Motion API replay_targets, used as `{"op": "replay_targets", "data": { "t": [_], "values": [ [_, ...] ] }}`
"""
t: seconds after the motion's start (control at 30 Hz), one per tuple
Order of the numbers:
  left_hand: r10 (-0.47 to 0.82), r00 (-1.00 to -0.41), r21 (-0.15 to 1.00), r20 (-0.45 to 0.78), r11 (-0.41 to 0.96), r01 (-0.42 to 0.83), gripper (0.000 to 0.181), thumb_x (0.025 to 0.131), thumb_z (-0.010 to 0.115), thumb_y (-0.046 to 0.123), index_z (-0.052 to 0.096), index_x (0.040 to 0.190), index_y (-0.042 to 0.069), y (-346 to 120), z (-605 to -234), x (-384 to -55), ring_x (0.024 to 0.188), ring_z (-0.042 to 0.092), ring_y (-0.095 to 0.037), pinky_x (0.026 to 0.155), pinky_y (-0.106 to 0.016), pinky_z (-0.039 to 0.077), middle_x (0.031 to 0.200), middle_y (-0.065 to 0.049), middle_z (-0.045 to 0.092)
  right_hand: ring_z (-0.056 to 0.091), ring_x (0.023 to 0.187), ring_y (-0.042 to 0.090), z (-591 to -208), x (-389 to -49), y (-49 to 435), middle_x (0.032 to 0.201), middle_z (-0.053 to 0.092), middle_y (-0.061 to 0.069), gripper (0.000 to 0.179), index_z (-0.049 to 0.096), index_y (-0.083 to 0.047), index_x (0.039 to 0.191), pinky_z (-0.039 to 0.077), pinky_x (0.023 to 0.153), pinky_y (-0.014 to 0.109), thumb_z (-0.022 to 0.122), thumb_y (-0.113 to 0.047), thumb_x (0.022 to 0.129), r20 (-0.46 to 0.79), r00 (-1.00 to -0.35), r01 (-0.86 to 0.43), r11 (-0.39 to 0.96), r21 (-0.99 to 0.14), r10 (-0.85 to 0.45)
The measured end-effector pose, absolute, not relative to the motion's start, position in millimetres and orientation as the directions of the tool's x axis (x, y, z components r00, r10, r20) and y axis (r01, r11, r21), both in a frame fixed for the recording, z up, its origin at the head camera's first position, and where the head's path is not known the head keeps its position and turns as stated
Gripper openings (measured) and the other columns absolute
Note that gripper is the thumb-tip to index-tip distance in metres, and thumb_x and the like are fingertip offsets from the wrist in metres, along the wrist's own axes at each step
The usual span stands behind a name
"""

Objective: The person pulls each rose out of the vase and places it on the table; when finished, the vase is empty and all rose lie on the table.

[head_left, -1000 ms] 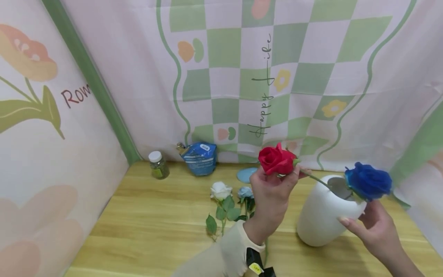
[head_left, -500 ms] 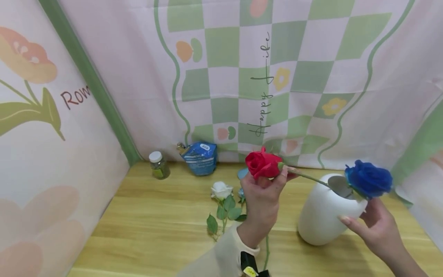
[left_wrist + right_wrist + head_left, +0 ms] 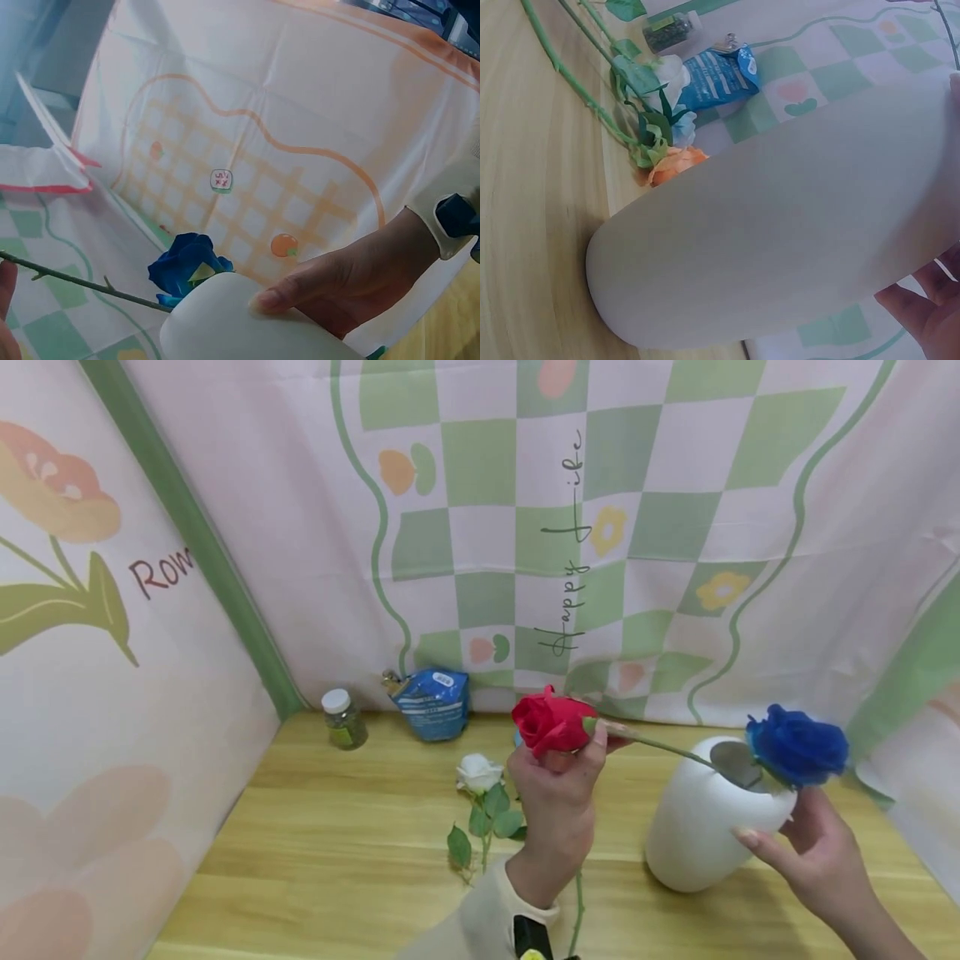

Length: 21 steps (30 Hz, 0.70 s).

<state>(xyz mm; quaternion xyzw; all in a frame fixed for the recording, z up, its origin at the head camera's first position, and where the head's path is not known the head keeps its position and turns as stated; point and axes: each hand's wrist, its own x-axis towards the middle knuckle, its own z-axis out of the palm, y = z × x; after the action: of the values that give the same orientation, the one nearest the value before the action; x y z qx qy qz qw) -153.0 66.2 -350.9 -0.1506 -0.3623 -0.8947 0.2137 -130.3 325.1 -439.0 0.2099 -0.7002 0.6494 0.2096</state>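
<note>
My left hand (image 3: 555, 810) pinches a red rose (image 3: 553, 720) just below its bloom. The rose lies sideways, its bloom to the left and its green stem (image 3: 663, 746) running right into the mouth of a white vase (image 3: 701, 827). My right hand (image 3: 817, 852) grips the vase near the rim, thumb on the front, and the vase leans to the right. A blue rose (image 3: 798, 746) stands in the vase, its bloom over the right rim. In the left wrist view, the right hand's thumb presses the vase wall (image 3: 217, 322) beside the blue rose (image 3: 187, 262).
A white rose (image 3: 478, 774) with leaves lies mid-table, left of my left hand. The right wrist view also shows an orange rose (image 3: 676, 163) and a pale blue rose (image 3: 683, 129). A white-lidded jar (image 3: 345, 720) and a blue bag (image 3: 433, 703) stand by the back curtain.
My left hand has moved left with the red rose, drawing the bloom away from the vase; the stem still reaches into the mouth. The right hand and vase have hardly moved.
</note>
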Motion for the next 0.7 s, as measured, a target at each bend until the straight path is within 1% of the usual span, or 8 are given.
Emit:
{"op": "replay_targets", "data": {
  "t": [0.1,0.2,0.3,0.43,0.7],
  "values": [
    [-0.256,-0.870,0.541,0.421,-0.699,0.467,0.029,0.081,0.071,-0.002,0.061,0.108,-0.005,62.1,-350.6,-154.2,0.088,0.065,-0.013,0.077,-0.040,0.064,0.094,0.003,0.067,0.062,0.114,-0.002,-438.9,-130.7,325.5,0.136,0.060,-0.004,0.086,0.040,0.003,0.147,0.048,0.093,0.005,0.059,0.032,0.068,0.573,-0.819,-0.574,0.064,-0.817,-0.032],
    [-0.240,-0.878,0.528,0.415,-0.722,0.447,0.025,0.082,0.072,-0.002,0.063,0.105,0.006,58.6,-352.5,-154.5,0.086,0.065,-0.013,0.077,-0.042,0.064,0.090,0.003,0.066,0.062,0.115,-0.002,-439.0,-131.0,325.3,0.137,0.060,-0.004,0.087,0.039,0.004,0.148,0.048,0.093,0.005,0.059,0.033,0.068,0.577,-0.816,-0.578,0.057,-0.814,-0.032],
    [-0.246,-0.882,0.527,0.403,-0.725,0.443,0.024,0.083,0.070,-0.003,0.064,0.104,0.007,57.5,-355.9,-154.3,0.085,0.066,-0.012,0.077,-0.042,0.064,0.089,0.002,0.067,0.061,0.116,-0.002,-438.6,-130.5,325.8,0.137,0.060,-0.003,0.087,0.038,0.005,0.148,0.048,0.094,0.005,0.059,0.033,0.068,0.578,-0.815,-0.579,0.055,-0.814,-0.034],
    [-0.251,-0.872,0.522,0.420,-0.720,0.458,0.024,0.083,0.066,-0.005,0.062,0.104,0.006,57.3,-359.8,-154.5,0.082,0.069,-0.014,0.076,-0.044,0.064,0.089,0.001,0.067,0.061,0.116,-0.002,-437.8,-130.1,325.3,0.137,0.059,-0.003,0.087,0.038,0.005,0.148,0.048,0.094,0.005,0.059,0.032,0.068,0.579,-0.815,-0.580,0.057,-0.813,-0.037],
    [-0.255,-0.872,0.524,0.418,-0.717,0.460,0.022,0.085,0.065,-0.004,0.062,0.103,0.007,58.0,-363.8,-153.4,0.082,0.071,-0.014,0.077,-0.044,0.064,0.087,0.001,0.068,0.062,0.114,-0.002,-437.5,-129.1,324.6,0.136,0.060,-0.004,0.086,0.041,0.004,0.147,0.048,0.092,0.005,0.060,0.032,0.068,0.572,-0.820,-0.572,0.075,-0.817,-0.022]
  ]
}}
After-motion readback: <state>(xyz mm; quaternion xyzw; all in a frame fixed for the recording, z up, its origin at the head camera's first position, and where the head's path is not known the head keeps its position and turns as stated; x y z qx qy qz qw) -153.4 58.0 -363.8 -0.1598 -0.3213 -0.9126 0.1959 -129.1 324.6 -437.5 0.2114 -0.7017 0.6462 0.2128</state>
